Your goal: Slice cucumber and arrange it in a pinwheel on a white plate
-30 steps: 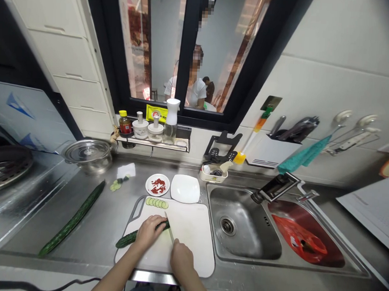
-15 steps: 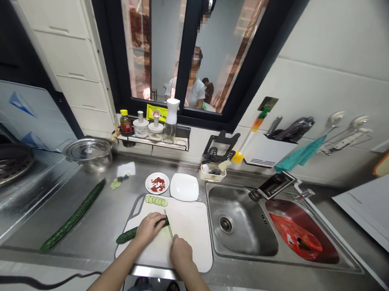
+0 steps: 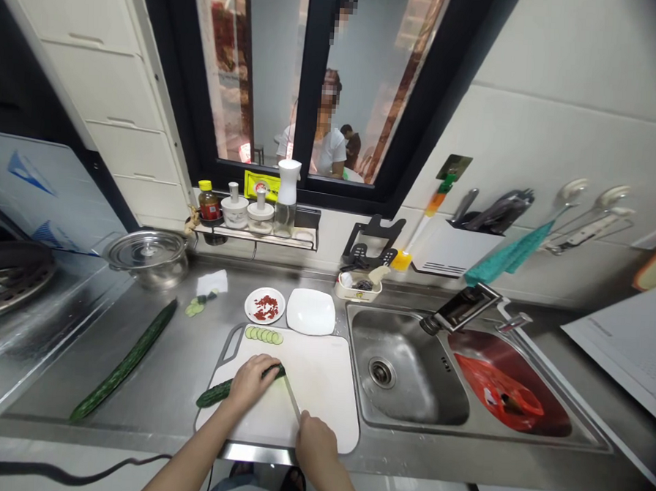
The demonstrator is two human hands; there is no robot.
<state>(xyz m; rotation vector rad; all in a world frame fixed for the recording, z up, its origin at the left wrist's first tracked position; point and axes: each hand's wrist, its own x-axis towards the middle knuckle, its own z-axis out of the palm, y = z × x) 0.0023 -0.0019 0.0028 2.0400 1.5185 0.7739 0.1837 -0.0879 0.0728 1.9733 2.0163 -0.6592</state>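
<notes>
Green cucumbers number two; one knife; white plates, two.

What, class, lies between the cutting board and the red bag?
In the head view, the sink's left basin, with its round drain, lies between the cutting board and the red bag.

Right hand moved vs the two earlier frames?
Yes. Judged against the fixed sink, the right hand has shifted rightward, closer to the basin, and slightly toward the front edge of the counter.
</notes>
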